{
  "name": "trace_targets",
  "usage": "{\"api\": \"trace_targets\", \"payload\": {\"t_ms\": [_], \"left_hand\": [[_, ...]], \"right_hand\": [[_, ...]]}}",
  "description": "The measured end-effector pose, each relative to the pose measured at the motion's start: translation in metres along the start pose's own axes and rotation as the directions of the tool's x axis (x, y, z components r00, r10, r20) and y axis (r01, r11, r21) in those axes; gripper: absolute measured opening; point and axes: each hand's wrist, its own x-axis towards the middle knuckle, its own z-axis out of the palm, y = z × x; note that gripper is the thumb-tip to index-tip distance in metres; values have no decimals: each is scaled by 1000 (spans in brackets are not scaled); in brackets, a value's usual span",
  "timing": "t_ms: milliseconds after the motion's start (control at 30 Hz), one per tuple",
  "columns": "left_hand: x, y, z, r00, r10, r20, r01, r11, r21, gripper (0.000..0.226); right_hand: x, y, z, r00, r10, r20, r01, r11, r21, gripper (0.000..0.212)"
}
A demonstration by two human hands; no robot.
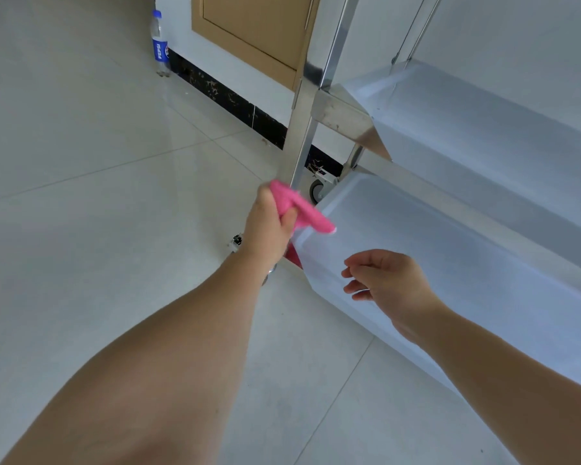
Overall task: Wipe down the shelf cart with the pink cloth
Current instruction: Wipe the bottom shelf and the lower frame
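Left hand (269, 223) grips cloth (302, 213) around cart (450, 250) post (297, 146); right hand (383, 280) loosely open, empty; shelves presumably remain.

The left hand (269, 226) sits just above the centre of the view, its bare forearm running up from the 7 o'clock corner toward 1 o'clock. Its back faces the camera, the fingers curled tight into a fist that clamps the pink cloth (299, 209), with the thumb pressed over the fabric on the 3 o'clock side. The right hand (386, 280) hangs lower, toward 4 o'clock of the left, its forearm entering from the 4 o'clock corner. Its fingers are loosely bent and spread, pointing toward 9 o'clock, gripping nothing.
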Motion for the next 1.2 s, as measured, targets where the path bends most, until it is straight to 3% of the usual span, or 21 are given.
{"api": "trace_targets", "payload": {"t_ms": [100,233,367,500,667,1000,1100,1200], "left_hand": [[-20,-24,7,979,-195,67,203,967,-153,16],[-18,-29,10,962,-267,58,273,927,-255,11],[-15,-25,9,980,-200,24,200,955,-217,12],[3,13,2,997,-31,-70,22,993,-120,18],[34,88,-21,979,164,-118,-184,965,-189,23],[7,93,-40,971,174,-167,-173,985,20,18],[-7,96,-56,981,154,-117,-149,987,54,26],[-20,112,-72,979,202,-18,-199,975,103,50]], "right_hand": [[-3,3,4,1000,19,6,-19,999,-32,22],[-8,4,8,999,40,12,-39,997,-69,23],[-13,0,5,999,25,23,-23,995,-99,24],[-20,-4,3,999,8,46,-2,993,-114,25],[-29,-12,0,996,-25,88,36,991,-126,23],[-53,-19,-11,976,-156,154,190,952,-239,23],[-61,-22,-10,951,-289,107,307,913,-269,18],[-71,-37,-10,872,-485,61,480,826,-295,43]]}}
